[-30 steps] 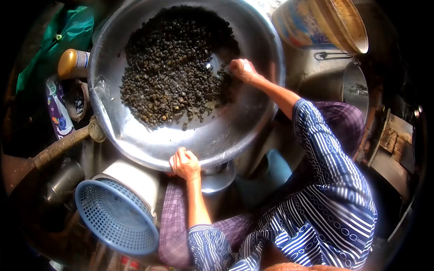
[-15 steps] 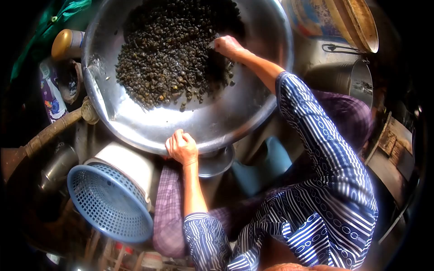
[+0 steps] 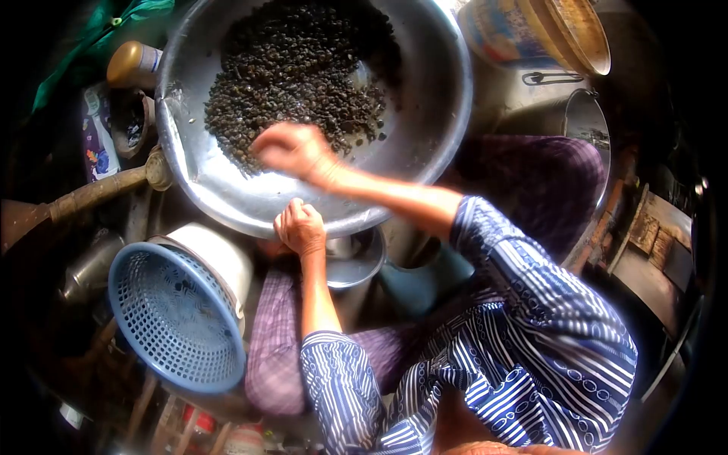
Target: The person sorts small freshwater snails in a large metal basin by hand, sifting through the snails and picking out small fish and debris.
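A wide metal basin (image 3: pixel 444 152) holds a heap of small dark snail-like shells (image 3: pixel 292 80). My left hand (image 3: pixel 301 227) is closed at the basin's near rim, its fingers curled over what I cannot make out. Over the near edge of the heap is my right hand (image 3: pixel 297 154), blurred by motion, its fingers smeared, so whether it holds anything is unclear.
A blue perforated basket (image 3: pixel 178 315) leans on a white bucket (image 3: pixel 216 262) at the lower left. Below the basin are a metal bowl (image 3: pixel 356 265) and a blue-green stool (image 3: pixel 425 280). A large painted bucket (image 3: pixel 516 34) lies at the upper right.
My right hand has moved from the heap's right side to the left and nearer. My left hand remains at the rim. The view has shifted slightly.
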Motion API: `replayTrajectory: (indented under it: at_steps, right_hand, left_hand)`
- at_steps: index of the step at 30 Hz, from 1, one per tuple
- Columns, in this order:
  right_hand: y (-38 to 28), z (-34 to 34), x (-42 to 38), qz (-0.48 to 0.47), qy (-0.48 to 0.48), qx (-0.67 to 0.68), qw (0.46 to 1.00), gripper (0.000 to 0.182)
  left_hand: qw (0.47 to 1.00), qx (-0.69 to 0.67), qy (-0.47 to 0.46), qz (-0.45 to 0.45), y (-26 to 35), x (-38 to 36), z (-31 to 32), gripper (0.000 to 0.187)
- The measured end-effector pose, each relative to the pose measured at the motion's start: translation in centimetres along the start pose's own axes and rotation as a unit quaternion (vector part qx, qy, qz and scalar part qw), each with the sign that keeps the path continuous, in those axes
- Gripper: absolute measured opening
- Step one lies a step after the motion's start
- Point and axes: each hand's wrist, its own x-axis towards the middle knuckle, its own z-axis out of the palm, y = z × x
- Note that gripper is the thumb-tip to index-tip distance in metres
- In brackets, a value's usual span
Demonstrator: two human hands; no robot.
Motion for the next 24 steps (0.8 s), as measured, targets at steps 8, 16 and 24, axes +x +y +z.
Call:
replayTrajectory:
  at_steps: [8, 16, 24]
  right_hand:
    - [-8.3, 16.4, -4.0, -0.314, -0.236, -0.038, 0.919, 0.027]
    - [9.5, -7.2, -0.6, 0.171, -0.125, -0.447, 0.869, 0.010]
    - [16.9, -18.5, -1.3, 0.202, -0.053, -0.487, 0.848, 0.014]
  left_hand:
    - [1.000, -0.007, -0.010, -0.007, -0.4, 0.0, 0.3, 0.004]
    - [1.000, 0.001, 0.007, 0.007, -0.3, 0.0, 0.2, 0.001]
    - [1.000, 0.007, 0.004, 0.006, 0.1, 0.1, -0.1, 0.005]
